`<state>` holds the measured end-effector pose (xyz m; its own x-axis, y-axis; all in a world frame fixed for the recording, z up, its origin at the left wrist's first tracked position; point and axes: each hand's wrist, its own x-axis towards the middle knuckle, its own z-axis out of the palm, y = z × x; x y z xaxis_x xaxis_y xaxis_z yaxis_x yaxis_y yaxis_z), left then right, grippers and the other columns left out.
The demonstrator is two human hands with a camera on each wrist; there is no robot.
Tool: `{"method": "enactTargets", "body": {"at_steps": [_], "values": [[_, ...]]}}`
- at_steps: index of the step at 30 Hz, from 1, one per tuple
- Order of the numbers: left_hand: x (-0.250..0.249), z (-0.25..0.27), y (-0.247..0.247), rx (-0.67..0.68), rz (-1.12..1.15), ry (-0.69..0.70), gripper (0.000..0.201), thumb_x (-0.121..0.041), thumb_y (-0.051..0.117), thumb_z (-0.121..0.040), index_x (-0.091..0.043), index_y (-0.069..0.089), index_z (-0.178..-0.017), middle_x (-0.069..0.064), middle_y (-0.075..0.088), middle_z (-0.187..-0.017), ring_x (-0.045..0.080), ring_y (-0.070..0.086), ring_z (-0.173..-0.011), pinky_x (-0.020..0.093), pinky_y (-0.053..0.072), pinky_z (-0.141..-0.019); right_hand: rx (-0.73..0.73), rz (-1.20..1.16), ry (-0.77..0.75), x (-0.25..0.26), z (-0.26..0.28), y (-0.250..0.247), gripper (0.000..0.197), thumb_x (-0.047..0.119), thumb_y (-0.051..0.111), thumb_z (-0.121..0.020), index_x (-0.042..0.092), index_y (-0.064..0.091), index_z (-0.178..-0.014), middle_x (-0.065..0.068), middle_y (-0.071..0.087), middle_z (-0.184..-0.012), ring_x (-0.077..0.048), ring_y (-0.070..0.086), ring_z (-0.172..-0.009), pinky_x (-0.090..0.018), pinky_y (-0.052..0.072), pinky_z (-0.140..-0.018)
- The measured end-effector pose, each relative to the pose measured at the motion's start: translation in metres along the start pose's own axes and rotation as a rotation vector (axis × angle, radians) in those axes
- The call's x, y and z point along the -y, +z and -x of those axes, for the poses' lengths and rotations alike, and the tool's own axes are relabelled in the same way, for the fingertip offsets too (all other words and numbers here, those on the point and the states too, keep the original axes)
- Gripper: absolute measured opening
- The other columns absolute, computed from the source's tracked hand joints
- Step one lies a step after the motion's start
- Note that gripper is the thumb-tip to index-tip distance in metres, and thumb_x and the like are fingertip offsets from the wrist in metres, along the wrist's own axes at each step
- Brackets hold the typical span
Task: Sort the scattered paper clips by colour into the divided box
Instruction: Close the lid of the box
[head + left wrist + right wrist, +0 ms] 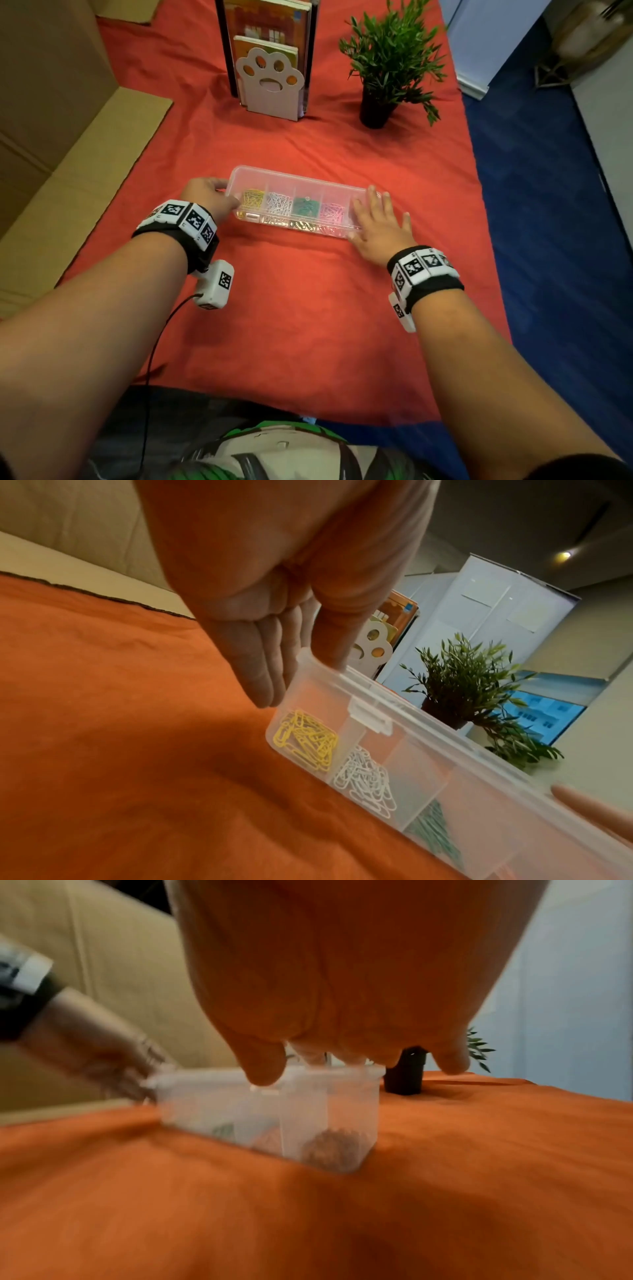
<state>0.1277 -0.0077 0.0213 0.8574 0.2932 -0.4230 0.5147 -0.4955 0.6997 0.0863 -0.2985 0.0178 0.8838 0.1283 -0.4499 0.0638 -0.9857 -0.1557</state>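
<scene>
A clear divided box [301, 186] lies on the red cloth with its lid down. Through the lid I see yellow clips [252, 198], white clips [279, 204], green clips [305, 207] and pink clips [331, 212], each colour in its own compartment. My left hand [209, 198] holds the box's left end; in the left wrist view its thumb sits on the lid's corner and its fingers [267, 680] lie against the end wall beside the yellow clips [306, 739]. My right hand [380, 222] lies flat on the lid's right end, fingers straight. The clips [334, 1150] beneath it look blurred.
A paw-shaped bookend [270, 82] with books stands behind the box, and a potted plant [387, 68] stands at the back right. Cardboard [68, 171] lines the left side. The cloth ends at the right over a blue floor [548, 205].
</scene>
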Motion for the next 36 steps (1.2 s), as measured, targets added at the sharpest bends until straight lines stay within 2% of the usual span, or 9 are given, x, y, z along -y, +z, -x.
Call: {"method": "enactTargets", "body": {"at_steps": [6, 8, 11, 16, 20, 27, 31, 36], "values": [[-0.005, -0.001, -0.003, -0.044, -0.173, 0.060, 0.036, -0.028, 0.070, -0.075, -0.020, 0.065, -0.110, 0.007, 0.072, -0.097, 0.023, 0.066, -0.084, 0.033, 0.053, -0.083, -0.231, 0.098, 0.028, 0.010, 0.004, 0.020, 0.058, 0.035, 0.028, -0.099, 0.031, -0.002, -0.148, 0.000, -0.014, -0.159, -0.027, -0.010, -0.147, -0.064, 0.005, -0.113], [-0.008, 0.000, -0.004, -0.042, -0.235, 0.073, 0.034, -0.028, 0.070, -0.075, -0.019, 0.067, -0.108, 0.008, 0.072, -0.095, 0.024, 0.065, -0.081, 0.031, 0.052, -0.079, -0.242, 0.161, 0.054, 0.013, 0.005, 0.021, 0.059, 0.034, 0.028, -0.099, 0.029, -0.002, -0.149, -0.003, -0.012, -0.159, -0.028, -0.008, -0.147, -0.066, -0.001, -0.111], [-0.012, 0.001, -0.004, -0.053, -0.293, 0.070, 0.032, -0.024, 0.069, -0.075, -0.017, 0.068, -0.106, 0.010, 0.072, -0.093, 0.026, 0.066, -0.082, 0.029, 0.049, -0.071, -0.195, 0.244, 0.105, 0.026, 0.001, 0.016, 0.067, 0.046, 0.026, -0.097, 0.021, -0.006, -0.149, -0.008, -0.015, -0.158, -0.029, -0.011, -0.146, -0.068, -0.012, -0.107], [-0.013, 0.001, -0.005, -0.047, -0.346, 0.073, 0.033, -0.027, 0.069, -0.077, -0.015, 0.067, -0.107, 0.012, 0.071, -0.097, 0.023, 0.058, -0.077, 0.028, 0.043, -0.069, -0.207, 0.139, -0.088, 0.101, -0.013, 0.012, 0.076, 0.054, 0.026, -0.094, 0.013, -0.006, -0.149, -0.008, -0.015, -0.158, -0.026, -0.010, -0.147, -0.064, -0.008, -0.111], [-0.015, 0.003, -0.005, -0.057, -0.350, 0.082, 0.031, -0.026, 0.068, -0.077, -0.012, 0.067, -0.105, 0.013, 0.071, -0.098, 0.024, 0.058, -0.078, 0.028, 0.041, -0.068, -0.235, 0.134, -0.108, 0.141, -0.027, 0.019, 0.077, 0.055, 0.028, -0.094, 0.011, -0.004, -0.149, -0.009, -0.013, -0.158, -0.025, -0.008, -0.147, -0.063, -0.009, -0.111], [-0.014, 0.001, -0.006, -0.044, -0.361, 0.083, 0.030, -0.025, 0.068, -0.076, -0.014, 0.068, -0.104, 0.013, 0.071, -0.097, 0.023, 0.058, -0.079, 0.027, 0.039, -0.067, -0.306, 0.165, -0.074, 0.152, -0.033, 0.025, 0.063, 0.034, 0.030, -0.097, 0.010, 0.004, -0.149, -0.013, -0.003, -0.159, -0.028, 0.002, -0.147, -0.068, -0.007, -0.107], [-0.015, 0.000, -0.006, -0.037, -0.380, 0.088, 0.029, -0.025, 0.068, -0.076, -0.015, 0.068, -0.103, 0.012, 0.071, -0.096, 0.022, 0.056, -0.075, 0.027, 0.040, -0.067, -0.330, 0.214, -0.055, 0.153, -0.032, 0.026, 0.059, 0.025, 0.027, -0.097, 0.009, 0.006, -0.149, -0.016, 0.001, -0.158, -0.031, 0.007, -0.147, -0.069, -0.012, -0.104], [-0.014, 0.002, -0.007, -0.026, -0.401, 0.100, 0.032, -0.027, 0.066, -0.077, -0.016, 0.067, -0.107, 0.012, 0.071, -0.098, 0.028, 0.064, -0.090, 0.027, 0.042, -0.068, -0.303, 0.193, -0.068, 0.151, -0.032, 0.024, 0.059, 0.020, 0.025, -0.095, 0.010, 0.004, -0.149, -0.015, -0.002, -0.159, -0.030, 0.004, -0.147, -0.067, -0.008, -0.107]]}}
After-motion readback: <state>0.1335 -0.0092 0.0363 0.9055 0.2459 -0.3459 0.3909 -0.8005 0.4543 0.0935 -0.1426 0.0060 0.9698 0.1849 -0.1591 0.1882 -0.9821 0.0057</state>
